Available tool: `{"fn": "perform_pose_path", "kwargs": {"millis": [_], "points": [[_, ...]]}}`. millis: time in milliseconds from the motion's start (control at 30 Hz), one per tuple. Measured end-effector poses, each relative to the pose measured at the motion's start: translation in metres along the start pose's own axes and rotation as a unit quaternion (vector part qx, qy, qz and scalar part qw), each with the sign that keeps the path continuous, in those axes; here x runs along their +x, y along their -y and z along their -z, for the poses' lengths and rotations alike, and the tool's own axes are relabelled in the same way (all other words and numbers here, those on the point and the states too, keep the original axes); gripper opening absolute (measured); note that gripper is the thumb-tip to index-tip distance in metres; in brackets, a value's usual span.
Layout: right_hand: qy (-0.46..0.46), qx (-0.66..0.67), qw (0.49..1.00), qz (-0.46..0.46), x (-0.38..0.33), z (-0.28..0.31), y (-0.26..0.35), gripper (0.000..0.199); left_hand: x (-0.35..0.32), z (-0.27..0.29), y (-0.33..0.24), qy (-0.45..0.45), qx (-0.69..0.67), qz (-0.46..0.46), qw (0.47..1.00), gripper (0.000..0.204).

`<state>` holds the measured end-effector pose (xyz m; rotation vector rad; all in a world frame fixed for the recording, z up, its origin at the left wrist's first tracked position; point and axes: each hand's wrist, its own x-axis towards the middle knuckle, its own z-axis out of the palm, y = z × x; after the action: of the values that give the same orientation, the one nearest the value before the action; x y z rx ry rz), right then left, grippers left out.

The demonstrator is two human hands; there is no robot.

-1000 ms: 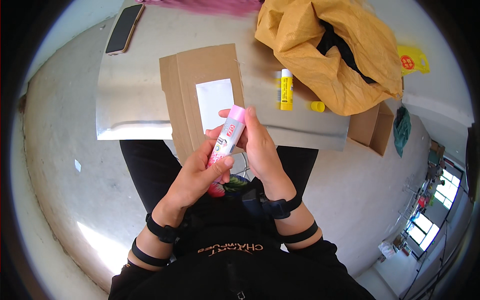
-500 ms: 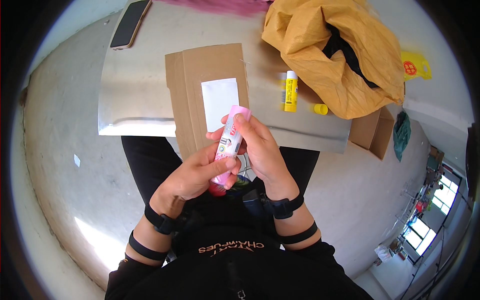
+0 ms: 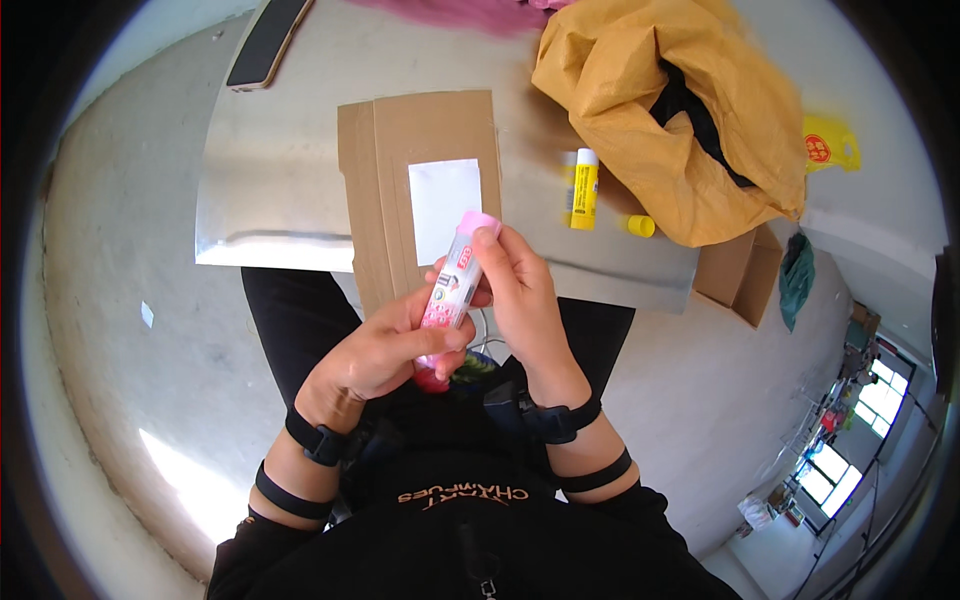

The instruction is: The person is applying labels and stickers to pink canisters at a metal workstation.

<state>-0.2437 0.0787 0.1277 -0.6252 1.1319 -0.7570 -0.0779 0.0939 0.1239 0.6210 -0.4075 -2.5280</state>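
Note:
A glue stick with a pink cap and a pink-and-white printed barrel is held in both hands, tilted with its cap end pointing away from me. My left hand is closed around the lower barrel, thumb lying across it. At the top, my right hand pinches the stick by its cap, the thumb resting just under the rim. Behind the hands a small white sheet of paper lies on a flat brown cardboard piece, which overhangs the table's near edge.
A yellow glue stick with a white top lies on the metal table, near a loose yellow cap. Further right are a crumpled orange-yellow sack and an open cardboard box. A phone rests at far left.
Both hands keep their hold on the pink glue stick, and its printed label seems turned slightly. The view has shifted a little; nothing on the table has been moved.

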Motion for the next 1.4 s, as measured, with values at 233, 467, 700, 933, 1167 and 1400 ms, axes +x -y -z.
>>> {"fn": "perform_pose_path", "kwargs": {"millis": [233, 467, 700, 933, 1167, 1400], "points": [[0.087, 0.086, 0.989, -0.082, -0.002, -0.006, -0.008, 0.038, -0.002, 0.019, 0.001, -0.071, 0.081, 0.017, 0.994, 0.032], [-0.063, 0.146, 0.986, 0.042, 0.058, 0.019, 0.086, 0.035, 0.004, 0.052, -0.023, -0.37, 0.501, -0.164, 0.765, 0.01], [-0.058, -0.196, 0.959, 0.195, 0.162, 0.042, 0.183, 0.025, 0.017, 0.122, -0.065, -0.483, 0.647, -0.322, 0.494, 0.018], [-0.034, -0.105, 0.99, 0.09, 0.198, 0.029, 0.207, 0.023, 0.017, 0.135, -0.064, -0.481, 0.691, -0.277, 0.463, 0.026], [-0.109, -0.212, 0.942, 0.238, 0.235, 0.034, 0.244, 0.022, 0.018, 0.141, -0.063, -0.48, 0.705, -0.272, 0.446, 0.029], [-0.211, -0.317, 0.818, 0.431, 0.22, 0.025, 0.304, 0.027, 0.021, 0.138, -0.066, -0.475, 0.706, -0.271, 0.45, 0.03]]}}
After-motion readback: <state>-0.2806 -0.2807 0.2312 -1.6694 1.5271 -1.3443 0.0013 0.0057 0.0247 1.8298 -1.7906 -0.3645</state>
